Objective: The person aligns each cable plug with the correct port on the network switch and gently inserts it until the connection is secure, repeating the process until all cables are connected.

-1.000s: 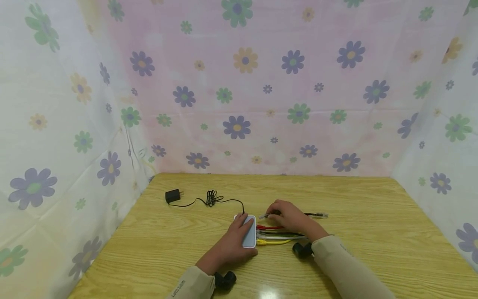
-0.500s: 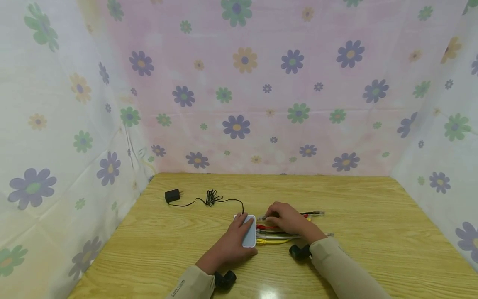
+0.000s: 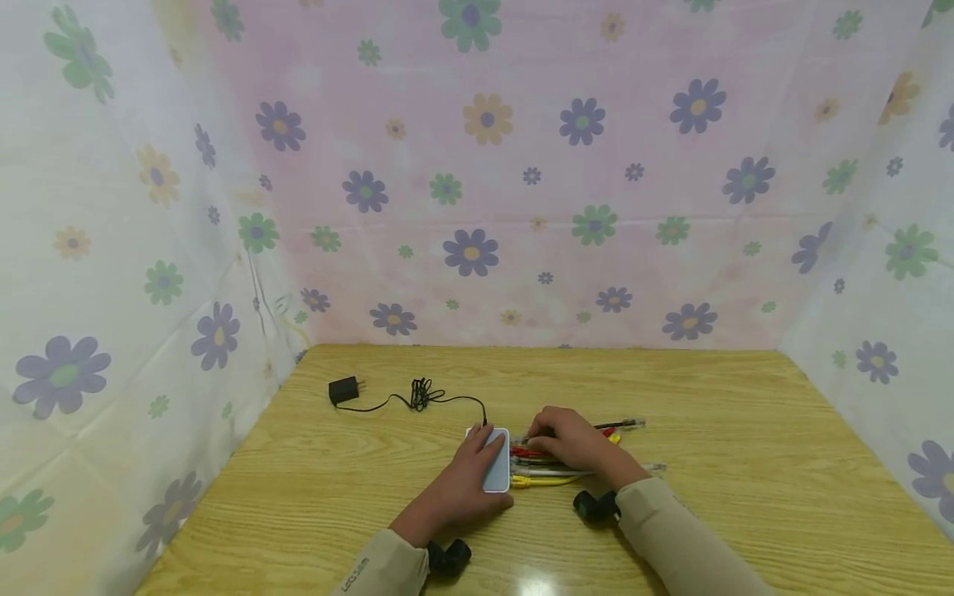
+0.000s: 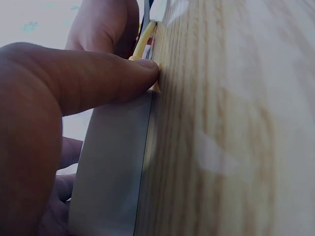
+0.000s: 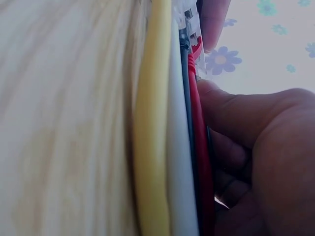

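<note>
My left hand [image 3: 455, 492] holds a white network switch [image 3: 498, 473] flat on the table, its thumb along the near side and its fingers over the top and far side. Against the switch's right side, my right hand [image 3: 570, 439] pinches a black Ethernet cable [image 3: 607, 425] close to its clear plug, beside the far end of the row of ports. Whether that plug is inside a port cannot be told. Red [image 5: 197, 113], thin black, grey-white [image 5: 178, 132] and yellow [image 5: 152, 123] Ethernet cables run side by side from the switch, passing under my right hand.
A black power adapter [image 3: 344, 389] lies at the back left of the wooden table [image 3: 708, 430]. Its bundled cord [image 3: 422, 396] leads to the switch's far side. Loose cable ends [image 3: 654, 468] lie right of my right hand. Flower-printed cloth [image 3: 477, 190] surrounds the table.
My right hand has moved left and slightly nearer, bringing the black cable's plug up to the switch. The cable's far end has shifted left. My left hand has stayed in place.
</note>
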Demonstrator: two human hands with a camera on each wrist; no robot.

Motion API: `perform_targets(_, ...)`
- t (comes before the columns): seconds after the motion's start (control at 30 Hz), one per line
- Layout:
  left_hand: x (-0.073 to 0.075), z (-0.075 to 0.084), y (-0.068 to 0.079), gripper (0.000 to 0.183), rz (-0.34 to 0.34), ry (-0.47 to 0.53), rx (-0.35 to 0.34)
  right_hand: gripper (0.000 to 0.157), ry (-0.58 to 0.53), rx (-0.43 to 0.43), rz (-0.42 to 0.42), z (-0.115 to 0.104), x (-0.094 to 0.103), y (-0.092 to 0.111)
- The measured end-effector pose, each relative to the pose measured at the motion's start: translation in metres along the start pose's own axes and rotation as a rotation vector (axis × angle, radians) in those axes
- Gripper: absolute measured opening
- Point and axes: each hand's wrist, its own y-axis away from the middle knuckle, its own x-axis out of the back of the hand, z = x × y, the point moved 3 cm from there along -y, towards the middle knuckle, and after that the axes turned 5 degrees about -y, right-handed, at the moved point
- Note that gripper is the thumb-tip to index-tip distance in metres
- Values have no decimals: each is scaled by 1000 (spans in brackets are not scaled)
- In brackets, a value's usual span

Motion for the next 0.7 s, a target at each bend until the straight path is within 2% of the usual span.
perform_targets(0.23, -4, -5, -2, 89, 1, -17, -1, 9, 24, 23, 8, -1, -1, 0)
perform_targets(0.7, -3, -5, -3, 88, -1, -7, -9, 12, 38, 3, 7, -2, -2, 0)
